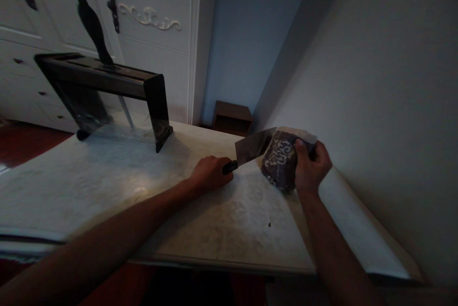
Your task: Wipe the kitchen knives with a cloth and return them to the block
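My left hand [212, 173] is closed round the black handle of a cleaver [252, 147] with a broad metal blade. The blade points right, and its far end is hidden behind a folded dark cloth [281, 160] with a white pattern. My right hand [312, 166] grips the right edge of this cloth, thumb on the near face. Whether the blade touches the cloth inside a fold, I cannot tell. At the left stands a black knife block [103, 77] with clear sides; another black-handled knife [93, 29] is upright in it.
Both hands are above a pale marbled tabletop [214, 229], with a small dark speck [269, 225] near its front. A wall [375, 105] borders the right side. Behind are a small brown box-like shelf [233, 114] and a white cabinet [153, 58].
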The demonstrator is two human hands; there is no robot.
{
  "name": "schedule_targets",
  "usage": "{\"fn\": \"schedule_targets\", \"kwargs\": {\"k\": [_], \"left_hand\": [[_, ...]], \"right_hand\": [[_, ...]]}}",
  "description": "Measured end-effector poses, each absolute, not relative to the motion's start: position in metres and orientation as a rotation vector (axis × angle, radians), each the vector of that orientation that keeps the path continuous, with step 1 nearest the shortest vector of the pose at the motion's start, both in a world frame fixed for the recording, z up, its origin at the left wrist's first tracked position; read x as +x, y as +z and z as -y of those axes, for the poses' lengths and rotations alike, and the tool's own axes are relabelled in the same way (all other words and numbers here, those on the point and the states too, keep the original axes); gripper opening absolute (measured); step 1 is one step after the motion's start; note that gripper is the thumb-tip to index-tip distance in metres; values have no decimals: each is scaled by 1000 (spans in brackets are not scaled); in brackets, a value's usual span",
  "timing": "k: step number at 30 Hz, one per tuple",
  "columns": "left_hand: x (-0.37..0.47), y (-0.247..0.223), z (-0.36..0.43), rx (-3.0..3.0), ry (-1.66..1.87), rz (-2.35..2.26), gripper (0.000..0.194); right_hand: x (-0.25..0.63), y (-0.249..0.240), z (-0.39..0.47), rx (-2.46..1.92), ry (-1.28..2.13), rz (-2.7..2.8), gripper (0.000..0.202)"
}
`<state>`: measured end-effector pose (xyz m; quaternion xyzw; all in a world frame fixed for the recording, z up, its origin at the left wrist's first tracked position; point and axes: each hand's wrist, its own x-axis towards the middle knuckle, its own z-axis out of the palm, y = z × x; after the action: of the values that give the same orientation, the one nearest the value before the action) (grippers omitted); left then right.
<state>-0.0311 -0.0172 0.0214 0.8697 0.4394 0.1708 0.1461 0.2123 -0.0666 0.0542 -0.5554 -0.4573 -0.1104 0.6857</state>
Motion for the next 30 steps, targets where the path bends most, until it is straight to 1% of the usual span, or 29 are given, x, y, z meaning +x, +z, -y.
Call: {"fn": "schedule_targets", "kwargs": {"k": [3, 10, 16, 21, 25, 30], "left_hand": [[-30, 23, 19, 2544, 435, -1247, 25], [-28, 25, 23, 2540, 415, -1208, 27], [-27, 21, 22, 2589, 426, -1200, 27], [-26, 19, 21, 2619, 439, -1192, 28], [-28, 19, 22, 2646, 420, -1169, 26], [-29, 21, 24, 2664, 404, -1152, 25]], "right_hand": [[191, 47, 70, -1306, -263, 1300, 25], [161, 37, 70, -1154, -169, 1797, 28], [148, 26, 57, -1127, -269, 2109, 34], [149, 21, 51, -1187, -385, 2174, 42], [156, 22, 45, -1296, -445, 2106, 46], [177, 21, 37, -1456, -529, 1951, 43]]}}
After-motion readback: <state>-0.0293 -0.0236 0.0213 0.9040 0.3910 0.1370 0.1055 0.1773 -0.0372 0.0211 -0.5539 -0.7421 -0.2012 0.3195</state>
